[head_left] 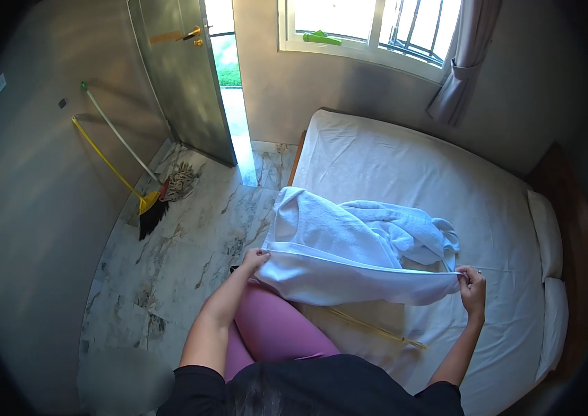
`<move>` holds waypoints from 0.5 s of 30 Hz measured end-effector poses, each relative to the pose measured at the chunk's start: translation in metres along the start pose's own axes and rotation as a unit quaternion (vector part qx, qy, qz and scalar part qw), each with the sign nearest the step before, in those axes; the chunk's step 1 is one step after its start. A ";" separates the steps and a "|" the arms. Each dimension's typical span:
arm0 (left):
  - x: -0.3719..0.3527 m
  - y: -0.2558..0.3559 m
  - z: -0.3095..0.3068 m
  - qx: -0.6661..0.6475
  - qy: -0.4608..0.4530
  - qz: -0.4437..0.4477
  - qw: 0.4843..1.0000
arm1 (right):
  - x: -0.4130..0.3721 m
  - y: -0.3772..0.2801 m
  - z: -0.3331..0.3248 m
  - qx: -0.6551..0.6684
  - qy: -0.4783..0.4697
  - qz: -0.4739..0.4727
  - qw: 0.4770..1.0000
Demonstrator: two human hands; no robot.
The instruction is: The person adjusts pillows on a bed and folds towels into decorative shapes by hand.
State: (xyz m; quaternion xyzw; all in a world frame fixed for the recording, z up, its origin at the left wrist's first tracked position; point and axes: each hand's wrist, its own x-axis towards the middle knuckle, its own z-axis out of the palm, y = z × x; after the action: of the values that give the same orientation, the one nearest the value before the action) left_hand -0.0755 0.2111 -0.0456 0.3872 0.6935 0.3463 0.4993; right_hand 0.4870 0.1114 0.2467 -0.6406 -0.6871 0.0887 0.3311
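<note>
A white towel (pixel 335 236) is stretched between my two hands, its near edge pulled taut across the front of my body. My left hand (pixel 255 259) pinches that edge at one end, above my thigh. At the other end, my right hand (pixel 472 286) has its fingers closed on the towel's corner, over the bed. The towel's far part lies on the white-sheeted bed (pixel 391 152). A crumpled bunch of white terry cloth (pixel 412 232) rests just behind the taut edge. Below the towel, a thin yellow stick-like thing (pixel 377 327) lies on the sheet.
White pillows (pixel 547 232) lie along the wooden headboard (pixel 582 256). A broom (pixel 150 204) and a mop (pixel 177 182) lean against the left wall. The door (pixel 183 76) stands ajar. A green object (pixel 322 37) sits on the window sill beside a grey curtain (pixel 466 69).
</note>
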 end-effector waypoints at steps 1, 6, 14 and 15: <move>-0.001 0.005 0.001 -0.018 -0.003 -0.015 1.000 | 0.002 0.002 0.003 -0.001 -0.006 0.004 1.000; 0.018 0.008 0.003 -0.124 -0.080 -0.068 0.987 | 0.005 0.008 0.008 -0.008 -0.024 0.021 0.999; 0.029 0.002 -0.003 -0.154 -0.093 -0.044 0.983 | 0.006 0.003 0.004 -0.039 -0.044 0.015 0.998; 0.029 0.005 -0.009 -0.170 -0.091 -0.025 0.981 | 0.006 0.003 0.002 -0.046 -0.044 0.008 0.998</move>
State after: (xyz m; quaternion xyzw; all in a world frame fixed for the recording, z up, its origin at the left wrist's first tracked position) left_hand -0.0886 0.2383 -0.0515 0.3094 0.5856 0.4096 0.6274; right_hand 0.4884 0.1181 0.2456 -0.6566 -0.6989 0.0873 0.2699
